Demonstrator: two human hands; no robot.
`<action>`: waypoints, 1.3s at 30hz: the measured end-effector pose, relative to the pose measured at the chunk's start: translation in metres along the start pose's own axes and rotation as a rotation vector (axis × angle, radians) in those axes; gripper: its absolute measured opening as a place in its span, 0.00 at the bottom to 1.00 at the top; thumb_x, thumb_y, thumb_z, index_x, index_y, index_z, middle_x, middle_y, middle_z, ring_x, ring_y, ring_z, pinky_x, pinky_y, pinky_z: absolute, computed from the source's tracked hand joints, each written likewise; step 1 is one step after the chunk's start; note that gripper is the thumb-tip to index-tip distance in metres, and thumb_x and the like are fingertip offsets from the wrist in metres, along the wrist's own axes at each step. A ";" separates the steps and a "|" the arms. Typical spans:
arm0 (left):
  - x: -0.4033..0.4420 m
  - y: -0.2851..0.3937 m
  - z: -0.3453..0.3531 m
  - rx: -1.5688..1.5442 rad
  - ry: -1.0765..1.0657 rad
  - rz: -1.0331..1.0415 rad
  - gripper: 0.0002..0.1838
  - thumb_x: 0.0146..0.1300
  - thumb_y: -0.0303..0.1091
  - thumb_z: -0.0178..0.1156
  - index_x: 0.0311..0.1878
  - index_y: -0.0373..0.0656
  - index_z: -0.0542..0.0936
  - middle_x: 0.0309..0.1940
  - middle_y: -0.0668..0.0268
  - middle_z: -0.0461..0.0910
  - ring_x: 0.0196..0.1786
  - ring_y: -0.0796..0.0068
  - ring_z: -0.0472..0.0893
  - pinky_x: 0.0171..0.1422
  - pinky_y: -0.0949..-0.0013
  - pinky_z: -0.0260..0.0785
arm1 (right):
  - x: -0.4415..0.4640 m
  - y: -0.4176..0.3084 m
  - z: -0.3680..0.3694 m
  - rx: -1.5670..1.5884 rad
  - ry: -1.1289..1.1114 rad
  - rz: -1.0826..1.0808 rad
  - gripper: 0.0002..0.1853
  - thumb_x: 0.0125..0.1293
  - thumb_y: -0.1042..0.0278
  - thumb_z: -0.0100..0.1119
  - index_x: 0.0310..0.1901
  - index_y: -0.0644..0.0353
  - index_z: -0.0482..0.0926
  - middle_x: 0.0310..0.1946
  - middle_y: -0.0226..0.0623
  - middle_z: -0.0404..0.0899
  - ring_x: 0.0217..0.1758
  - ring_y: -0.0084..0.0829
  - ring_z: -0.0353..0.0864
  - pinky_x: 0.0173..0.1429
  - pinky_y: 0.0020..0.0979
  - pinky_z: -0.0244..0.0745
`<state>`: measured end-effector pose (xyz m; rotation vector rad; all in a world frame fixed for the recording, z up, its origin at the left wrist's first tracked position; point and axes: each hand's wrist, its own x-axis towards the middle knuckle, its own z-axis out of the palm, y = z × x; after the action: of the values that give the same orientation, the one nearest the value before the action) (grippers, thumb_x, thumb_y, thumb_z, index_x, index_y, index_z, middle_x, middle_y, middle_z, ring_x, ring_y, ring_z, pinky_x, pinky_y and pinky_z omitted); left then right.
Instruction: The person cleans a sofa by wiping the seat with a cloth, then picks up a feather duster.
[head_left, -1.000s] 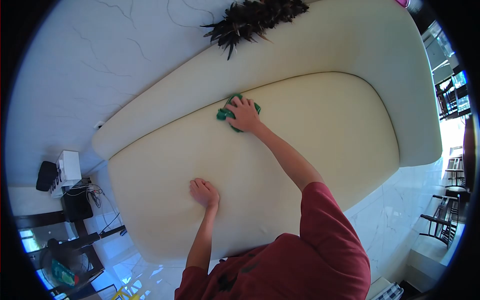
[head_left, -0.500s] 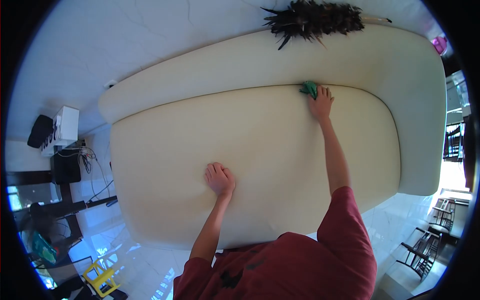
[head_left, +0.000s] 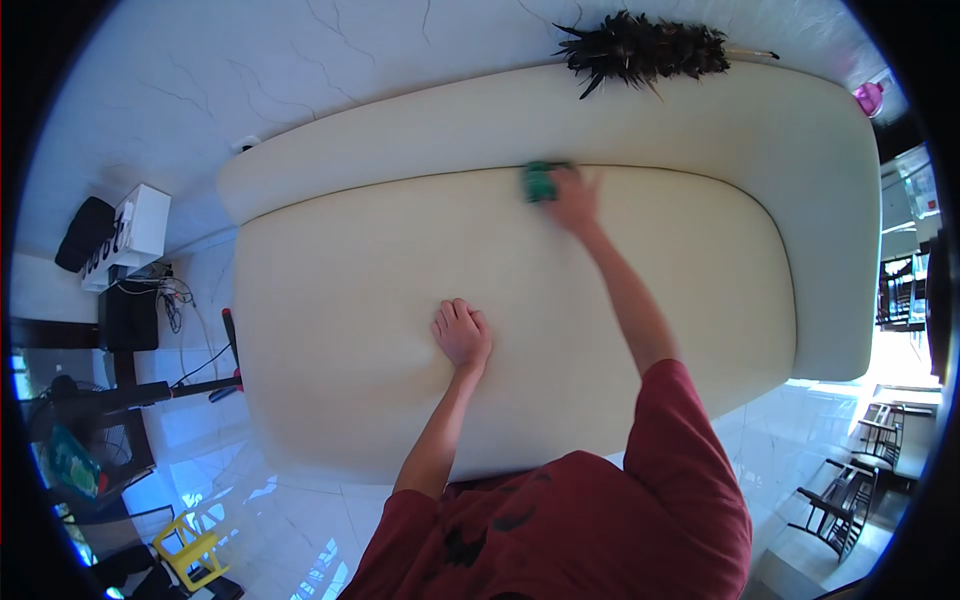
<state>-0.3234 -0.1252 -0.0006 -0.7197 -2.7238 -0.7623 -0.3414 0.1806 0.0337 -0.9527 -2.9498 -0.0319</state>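
Note:
A long cream sofa (head_left: 380, 260) with a low back and a curved right arm fills the middle of the view. Near the seam between seat and back, my right hand (head_left: 575, 200) is on a green cloth (head_left: 541, 183); both are smeared by motion. The cloth lies at the fingers' left side, against the rear of the seat. Pressed flat on the middle of the seat, my left hand (head_left: 462, 332) has nothing under it that I can see, its fingers lightly spread.
A dark feather duster (head_left: 650, 50) rests along the top of the sofa back, by the wall. To the left are a white box (head_left: 145, 225), cables and a yellow stool (head_left: 190, 553). Dark chairs (head_left: 840, 505) stand at the right on the tiled floor.
My right hand has swept the green cloth leftward along the rear seam. The view has shifted slightly, and my left hand still leans on the seat.

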 end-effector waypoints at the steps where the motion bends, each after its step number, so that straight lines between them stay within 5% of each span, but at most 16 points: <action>1: -0.001 0.001 0.001 -0.016 -0.006 0.001 0.03 0.57 0.30 0.52 0.33 0.45 0.68 0.34 0.61 0.68 0.40 0.58 0.70 0.42 0.56 0.58 | -0.006 0.040 0.002 -0.047 0.017 0.119 0.32 0.57 0.49 0.61 0.64 0.44 0.70 0.69 0.25 0.65 0.76 0.33 0.54 0.72 0.72 0.37; 3: 0.000 -0.001 0.002 -0.004 -0.008 -0.003 0.03 0.57 0.30 0.53 0.33 0.46 0.69 0.34 0.62 0.68 0.40 0.59 0.70 0.42 0.57 0.58 | -0.023 0.121 0.009 -0.111 0.048 0.223 0.32 0.55 0.55 0.61 0.64 0.43 0.70 0.69 0.27 0.65 0.76 0.32 0.55 0.68 0.74 0.48; 4: 0.001 -0.001 0.003 -0.012 -0.007 -0.001 0.03 0.57 0.30 0.53 0.33 0.46 0.69 0.34 0.62 0.68 0.40 0.59 0.70 0.42 0.57 0.58 | -0.034 0.137 -0.006 -0.040 0.011 0.305 0.32 0.54 0.60 0.62 0.64 0.45 0.71 0.69 0.32 0.65 0.76 0.38 0.54 0.73 0.64 0.49; 5: 0.002 0.000 0.003 -0.026 -0.001 -0.001 0.03 0.57 0.31 0.52 0.33 0.46 0.69 0.34 0.62 0.68 0.40 0.60 0.70 0.42 0.58 0.58 | -0.033 0.153 0.000 -0.045 0.014 0.304 0.32 0.54 0.60 0.62 0.64 0.45 0.71 0.69 0.32 0.65 0.76 0.38 0.54 0.73 0.64 0.49; 7: -0.001 -0.001 0.003 -0.036 -0.007 -0.007 0.03 0.58 0.31 0.52 0.33 0.46 0.69 0.34 0.62 0.68 0.40 0.60 0.70 0.42 0.58 0.58 | -0.032 0.167 0.026 0.297 0.181 0.280 0.31 0.53 0.64 0.61 0.63 0.47 0.72 0.67 0.38 0.68 0.73 0.44 0.59 0.74 0.54 0.55; 8: 0.000 -0.001 0.004 -0.008 -0.025 -0.014 0.03 0.58 0.32 0.52 0.33 0.47 0.69 0.35 0.63 0.68 0.40 0.61 0.70 0.43 0.58 0.58 | -0.028 0.157 0.042 0.210 0.284 0.251 0.30 0.52 0.65 0.60 0.61 0.49 0.74 0.64 0.43 0.71 0.69 0.48 0.64 0.72 0.48 0.59; 12: 0.000 0.000 0.003 0.032 -0.069 -0.020 0.04 0.59 0.33 0.52 0.34 0.47 0.69 0.36 0.63 0.68 0.41 0.61 0.70 0.44 0.58 0.58 | -0.009 0.004 0.037 0.360 0.384 0.025 0.25 0.53 0.66 0.58 0.55 0.58 0.77 0.58 0.46 0.75 0.64 0.45 0.69 0.71 0.49 0.57; 14: 0.000 -0.002 0.004 0.042 -0.055 -0.002 0.04 0.59 0.34 0.52 0.34 0.47 0.69 0.36 0.63 0.68 0.41 0.60 0.70 0.44 0.58 0.58 | -0.010 -0.085 0.033 0.449 0.330 -0.214 0.29 0.52 0.65 0.62 0.59 0.49 0.75 0.62 0.42 0.72 0.67 0.47 0.66 0.73 0.50 0.54; 17: -0.001 -0.002 0.002 0.046 -0.025 0.020 0.04 0.59 0.34 0.52 0.35 0.47 0.69 0.36 0.62 0.68 0.42 0.60 0.70 0.45 0.58 0.59 | -0.030 -0.177 0.030 0.325 0.233 -0.296 0.40 0.48 0.62 0.67 0.67 0.42 0.67 0.71 0.35 0.61 0.76 0.47 0.54 0.77 0.54 0.46; 22: 0.000 -0.005 0.005 0.057 -0.023 0.026 0.04 0.59 0.34 0.52 0.35 0.46 0.69 0.36 0.61 0.69 0.42 0.59 0.71 0.46 0.57 0.59 | -0.035 -0.104 -0.008 0.287 -0.001 -0.188 0.41 0.53 0.58 0.66 0.71 0.34 0.61 0.74 0.34 0.56 0.78 0.42 0.51 0.77 0.59 0.41; 29: 0.002 -0.001 0.000 0.073 -0.006 0.015 0.04 0.58 0.33 0.53 0.33 0.45 0.70 0.35 0.61 0.69 0.42 0.59 0.71 0.45 0.56 0.60 | -0.089 -0.005 -0.036 0.468 0.110 -0.232 0.41 0.54 0.56 0.64 0.72 0.34 0.59 0.76 0.36 0.49 0.80 0.44 0.44 0.75 0.62 0.41; 31: 0.013 -0.005 -0.003 0.061 -0.002 -0.011 0.05 0.58 0.34 0.53 0.33 0.44 0.70 0.35 0.61 0.70 0.42 0.58 0.72 0.45 0.54 0.61 | -0.112 -0.001 -0.038 0.520 0.200 0.067 0.40 0.57 0.58 0.62 0.73 0.42 0.58 0.76 0.40 0.49 0.79 0.47 0.46 0.76 0.61 0.42; 33: 0.027 -0.017 -0.004 -0.246 -0.275 -0.286 0.08 0.57 0.36 0.55 0.33 0.42 0.72 0.35 0.59 0.74 0.42 0.56 0.73 0.47 0.51 0.63 | -0.132 0.000 -0.003 0.564 0.248 0.188 0.37 0.59 0.59 0.59 0.72 0.48 0.60 0.75 0.42 0.51 0.78 0.48 0.49 0.76 0.59 0.42; 35: 0.067 -0.015 0.006 -0.456 -0.347 -0.188 0.10 0.57 0.37 0.57 0.36 0.41 0.74 0.34 0.57 0.76 0.43 0.53 0.75 0.50 0.49 0.64 | -0.153 -0.008 0.016 0.601 0.283 0.316 0.35 0.61 0.60 0.56 0.70 0.54 0.61 0.74 0.45 0.53 0.77 0.49 0.51 0.76 0.57 0.43; 36: 0.089 0.002 0.011 -0.276 -0.198 0.124 0.12 0.56 0.37 0.59 0.40 0.41 0.76 0.35 0.56 0.77 0.45 0.54 0.76 0.52 0.50 0.65 | -0.162 -0.015 0.017 0.472 0.340 0.274 0.32 0.62 0.61 0.53 0.68 0.57 0.64 0.72 0.45 0.57 0.76 0.49 0.53 0.77 0.55 0.43; 39: 0.145 0.086 0.017 -0.262 -0.278 0.309 0.30 0.57 0.41 0.60 0.65 0.48 0.69 0.62 0.51 0.69 0.68 0.44 0.62 0.71 0.43 0.52 | -0.165 -0.023 0.009 0.340 0.387 0.261 0.27 0.64 0.61 0.49 0.65 0.59 0.68 0.69 0.45 0.62 0.74 0.47 0.57 0.77 0.53 0.44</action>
<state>-0.4051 0.0057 0.0699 -1.3597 -2.6707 -1.0166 -0.2212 0.0661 0.0171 -1.1181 -2.3643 0.2540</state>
